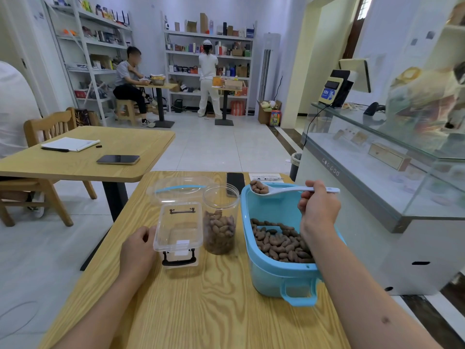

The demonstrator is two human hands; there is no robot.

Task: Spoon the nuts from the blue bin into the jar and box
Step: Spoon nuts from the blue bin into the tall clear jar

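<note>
A blue bin [269,275] with brown nuts [279,241] in it stands at the right of the wooden table. My right hand [318,205] grips a white spoon [289,190] loaded with nuts, held over the bin's far rim. A clear round jar [221,220], about half full of nuts, stands just left of the bin. Left of the jar sits a clear plastic box [178,233] with black latches and no nuts inside. My left hand [138,248] rests against the box's left side, fingers curled at its wall.
A clear lid with a blue seal [180,188] lies behind the box. A black phone [235,181] and a paper [266,177] lie at the table's far edge. A glass counter [377,157] stands close on the right, another table [83,157] on the left.
</note>
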